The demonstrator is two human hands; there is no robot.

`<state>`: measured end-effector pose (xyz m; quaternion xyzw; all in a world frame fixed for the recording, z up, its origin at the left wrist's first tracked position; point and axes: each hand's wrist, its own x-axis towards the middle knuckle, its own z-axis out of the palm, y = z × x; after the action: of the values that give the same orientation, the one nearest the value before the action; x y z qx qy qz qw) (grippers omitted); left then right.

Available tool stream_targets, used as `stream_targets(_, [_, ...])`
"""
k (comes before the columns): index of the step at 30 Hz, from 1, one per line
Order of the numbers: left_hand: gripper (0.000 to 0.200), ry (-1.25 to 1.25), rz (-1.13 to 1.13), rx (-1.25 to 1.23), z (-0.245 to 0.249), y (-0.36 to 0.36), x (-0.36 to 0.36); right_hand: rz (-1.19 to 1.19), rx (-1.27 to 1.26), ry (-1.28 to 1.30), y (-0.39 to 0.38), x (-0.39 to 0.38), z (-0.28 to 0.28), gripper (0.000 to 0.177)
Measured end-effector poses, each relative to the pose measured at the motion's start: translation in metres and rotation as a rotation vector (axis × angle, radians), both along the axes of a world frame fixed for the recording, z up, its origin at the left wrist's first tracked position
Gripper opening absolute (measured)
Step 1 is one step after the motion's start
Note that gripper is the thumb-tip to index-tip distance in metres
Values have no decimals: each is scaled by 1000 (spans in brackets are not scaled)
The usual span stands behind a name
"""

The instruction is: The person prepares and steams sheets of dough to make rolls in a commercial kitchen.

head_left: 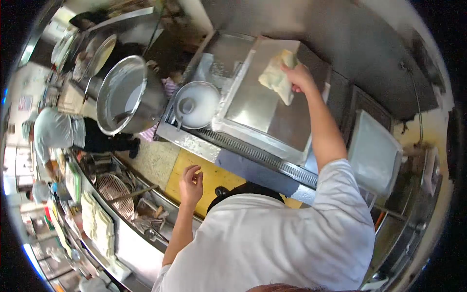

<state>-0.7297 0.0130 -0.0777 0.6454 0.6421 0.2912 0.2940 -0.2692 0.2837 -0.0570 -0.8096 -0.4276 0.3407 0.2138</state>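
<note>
My right hand (300,79) grips a crumpled pale cloth (278,77) with yellowish patches. The cloth is over the top of a metal box-like unit (255,104), toward its far side. My left hand (191,185) hangs in the air above the yellow floor area, with its fingers curled; whatever lies between them, if anything, cannot be made out. Left of the metal unit sits a round pan of whitish liquid (204,104) with a ladle or small bowl in it.
A large steel bowl (134,95) stands left of the pan. A lidded pale container (372,151) is at the right. Behind on the left are a counter with trays (99,226), a round wire rack (116,194) and a person in a light shirt (58,129).
</note>
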Motion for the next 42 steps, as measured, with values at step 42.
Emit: stream_targets(42, [16,-254,532,226,-23,-172,-221,104,1470,-189,-214,-307,305,33])
